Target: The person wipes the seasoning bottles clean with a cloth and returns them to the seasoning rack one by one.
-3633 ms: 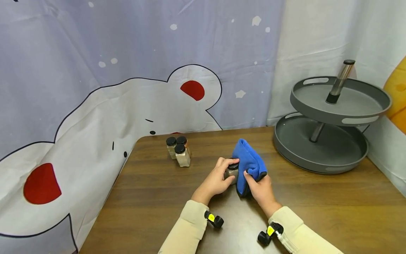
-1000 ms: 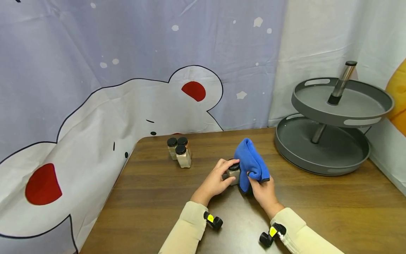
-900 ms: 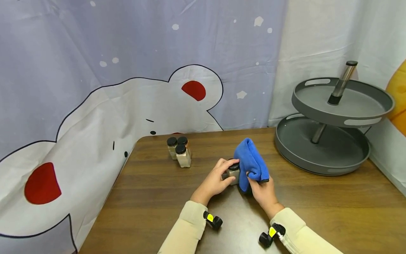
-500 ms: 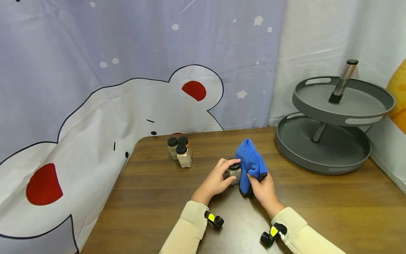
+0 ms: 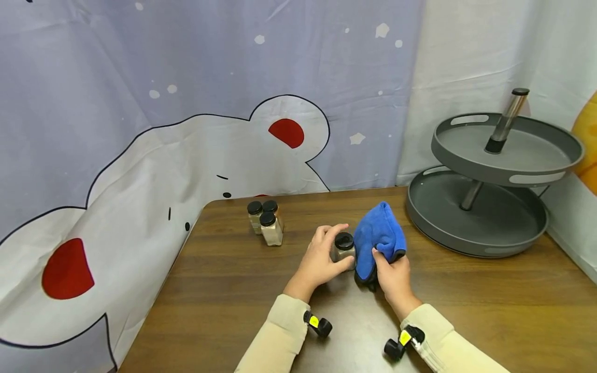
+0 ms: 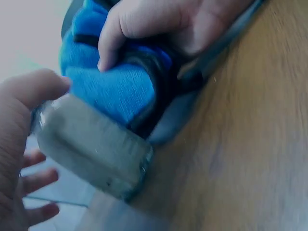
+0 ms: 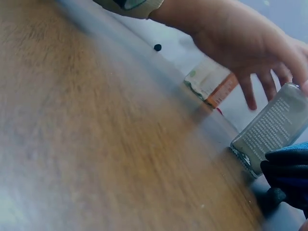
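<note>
A square glass spice jar [image 5: 344, 253] with a black lid and greyish contents stands on the table; its printed side shows in the right wrist view. My left hand [image 5: 322, 259] is spread around its left side, fingers loosened off the lid, thumb at the jar's near side. In the left wrist view the jar [image 6: 94, 144] has the thumb close to its top and the other fingers apart behind it. My right hand [image 5: 394, 277] pinches a folded blue cloth [image 5: 380, 233] with black edging, right beside the jar. The cloth hides part of the right fingers.
Three more spice jars [image 5: 270, 228] with black lids stand grouped at the back left of the wooden table [image 5: 224, 300]. At the right is a grey two-tier round tray stand [image 5: 475, 217]. A patterned curtain [image 5: 210, 155] hangs behind the table.
My left fingers have come up off the jar's lid and opened. My right hand has drawn the blue cloth a little to the right, and its folds have shifted. The jar stays put.
</note>
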### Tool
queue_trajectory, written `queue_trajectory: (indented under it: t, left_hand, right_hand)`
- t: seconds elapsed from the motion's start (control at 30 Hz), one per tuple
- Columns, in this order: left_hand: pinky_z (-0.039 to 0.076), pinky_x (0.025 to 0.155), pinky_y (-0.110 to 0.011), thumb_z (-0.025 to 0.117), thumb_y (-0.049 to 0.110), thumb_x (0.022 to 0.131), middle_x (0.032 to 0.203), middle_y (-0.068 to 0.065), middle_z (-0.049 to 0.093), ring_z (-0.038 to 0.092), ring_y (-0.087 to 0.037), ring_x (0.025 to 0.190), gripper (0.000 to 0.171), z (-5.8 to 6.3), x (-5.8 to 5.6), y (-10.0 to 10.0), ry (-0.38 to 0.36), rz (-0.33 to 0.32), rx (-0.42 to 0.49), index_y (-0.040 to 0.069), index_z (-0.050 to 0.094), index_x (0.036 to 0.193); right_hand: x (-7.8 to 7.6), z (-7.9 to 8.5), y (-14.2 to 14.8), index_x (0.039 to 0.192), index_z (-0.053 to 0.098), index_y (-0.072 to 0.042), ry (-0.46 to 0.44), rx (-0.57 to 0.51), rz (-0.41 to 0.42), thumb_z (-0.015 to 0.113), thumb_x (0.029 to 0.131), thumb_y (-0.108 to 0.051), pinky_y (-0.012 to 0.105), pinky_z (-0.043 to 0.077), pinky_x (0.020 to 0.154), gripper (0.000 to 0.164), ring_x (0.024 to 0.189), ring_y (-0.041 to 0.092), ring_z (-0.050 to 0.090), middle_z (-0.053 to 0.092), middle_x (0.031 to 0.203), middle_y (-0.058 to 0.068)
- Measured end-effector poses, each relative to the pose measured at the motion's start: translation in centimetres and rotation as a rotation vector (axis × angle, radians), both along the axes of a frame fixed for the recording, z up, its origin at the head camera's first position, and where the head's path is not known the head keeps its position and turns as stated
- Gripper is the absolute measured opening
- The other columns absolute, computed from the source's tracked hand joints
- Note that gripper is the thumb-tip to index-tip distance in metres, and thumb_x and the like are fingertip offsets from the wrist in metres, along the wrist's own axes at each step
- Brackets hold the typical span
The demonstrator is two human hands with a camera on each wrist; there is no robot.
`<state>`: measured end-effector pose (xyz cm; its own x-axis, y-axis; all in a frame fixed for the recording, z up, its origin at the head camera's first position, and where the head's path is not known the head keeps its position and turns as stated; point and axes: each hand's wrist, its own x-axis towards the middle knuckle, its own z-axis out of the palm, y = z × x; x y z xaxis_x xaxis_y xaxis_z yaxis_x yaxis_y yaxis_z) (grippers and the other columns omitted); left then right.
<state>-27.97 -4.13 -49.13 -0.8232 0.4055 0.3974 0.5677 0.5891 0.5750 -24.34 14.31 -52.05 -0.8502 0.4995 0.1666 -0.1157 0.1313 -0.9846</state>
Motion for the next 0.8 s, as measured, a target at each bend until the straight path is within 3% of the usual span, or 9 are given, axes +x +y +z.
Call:
queue_trajectory:
  t: [0.13, 0.27, 0.47, 0.57, 0.8]
  left_hand:
    - [0.046, 0.085, -0.043, 0.077, 0.045, 0.084, 0.122, -0.006, 0.045, 0.049, -0.021, 0.104, 0.071, 1.0, 0.9, 1.0, 0.029, 0.193, 0.021, 0.035, 0.046, 0.147]
    - [0.046, 0.078, -0.038, 0.080, 0.043, 0.083, 0.114, -0.008, 0.045, 0.047, -0.022, 0.099, 0.065, 1.4, 1.8, 2.1, 0.028, 0.283, -0.005, 0.030, 0.052, 0.140]
    - [0.046, 0.077, -0.036, 0.082, 0.042, 0.083, 0.110, -0.008, 0.042, 0.045, -0.023, 0.099, 0.061, 0.9, 2.6, 3.4, 0.003, 0.349, -0.029, 0.026, 0.055, 0.135]
    - [0.046, 0.078, -0.037, 0.082, 0.042, 0.084, 0.109, -0.009, 0.041, 0.045, -0.024, 0.098, 0.061, 0.5, 2.7, 3.7, 0.027, 0.366, -0.025, 0.024, 0.054, 0.135]
    - [0.048, 0.073, -0.036, 0.077, 0.045, 0.088, 0.107, -0.007, 0.041, 0.048, -0.021, 0.091, 0.061, -0.2, 2.4, 3.9, 0.059, 0.375, -0.068, 0.025, 0.051, 0.139]
  right_hand:
    - [0.0, -0.1, 0.0, 0.114, 0.062, 0.006, 0.016, -0.050, -0.025, 0.073, 0.090, -0.010, 0.020, 0.045, 0.089, 0.031, 0.093, 0.001, 0.057, 0.067, 0.110, 0.020]
    - [0.0, -0.1, 0.0, 0.115, 0.063, 0.006, 0.013, -0.047, -0.047, 0.073, 0.090, -0.012, 0.021, 0.044, 0.089, 0.032, 0.094, 0.004, 0.058, 0.067, 0.110, 0.021]
    - [0.0, -0.2, 0.1, 0.114, 0.063, 0.008, -0.014, 0.006, -0.058, 0.072, 0.091, -0.014, 0.027, 0.044, 0.090, 0.033, 0.101, 0.023, 0.061, 0.068, 0.110, 0.026]
    - [0.1, -0.3, 0.1, 0.114, 0.063, 0.009, -0.004, 0.019, -0.049, 0.072, 0.090, -0.013, 0.030, 0.044, 0.092, 0.034, 0.105, 0.031, 0.061, 0.068, 0.111, 0.028]
    - [0.1, -0.2, 0.2, 0.115, 0.062, 0.008, 0.018, 0.034, -0.048, 0.072, 0.090, -0.012, 0.031, 0.044, 0.093, 0.034, 0.107, 0.032, 0.062, 0.068, 0.112, 0.028]
